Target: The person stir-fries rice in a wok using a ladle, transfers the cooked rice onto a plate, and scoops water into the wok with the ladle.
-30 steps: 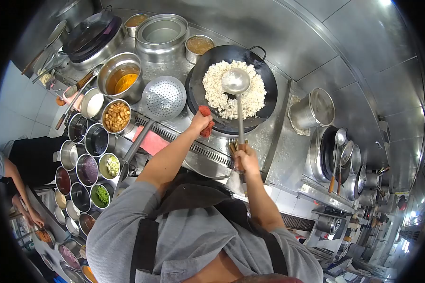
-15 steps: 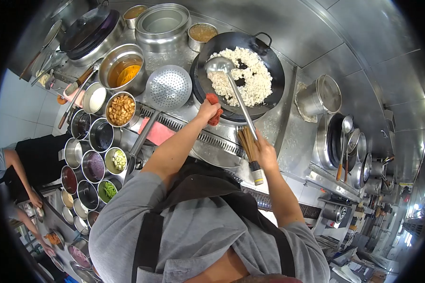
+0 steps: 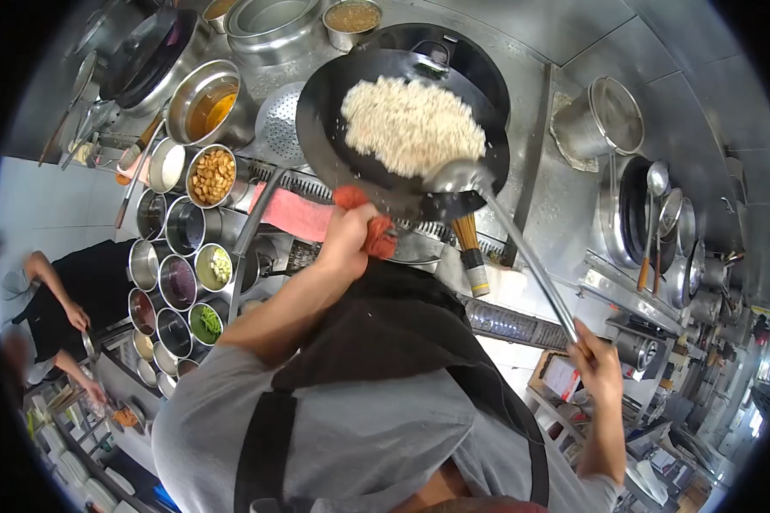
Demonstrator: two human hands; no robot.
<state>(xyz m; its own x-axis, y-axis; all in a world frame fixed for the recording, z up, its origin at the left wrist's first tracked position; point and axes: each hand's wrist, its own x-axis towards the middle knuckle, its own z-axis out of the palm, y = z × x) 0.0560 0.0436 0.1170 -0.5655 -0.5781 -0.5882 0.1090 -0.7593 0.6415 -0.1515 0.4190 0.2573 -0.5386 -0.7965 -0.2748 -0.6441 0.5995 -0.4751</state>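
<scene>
A black wok (image 3: 321, 111) full of white fried rice (image 3: 406, 124) is tilted toward me. My left hand (image 3: 346, 238) is closed round a red cloth (image 3: 381, 239) at the wok's near left edge; the handle or rim under the cloth is hidden. My right hand (image 3: 597, 363) grips the end of a long-handled metal ladle (image 3: 530, 256), low on the right. The ladle's bowl lies at the near right side of the wok, beside the rice. Some grains look blurred by motion.
Behind the wok shows a black curved rim (image 3: 488, 73). A bamboo brush (image 3: 469, 244) stands near its front. To the left are a perforated skimmer (image 3: 281, 128), a pot of oil (image 3: 180, 111) and several ingredient pots. A co-worker's arms (image 3: 56, 282) are at far left.
The wok has come toward me and left, tilting, and the rice has gathered together. My right hand has moved right and down, drawing the ladle bowl to the near right side.
</scene>
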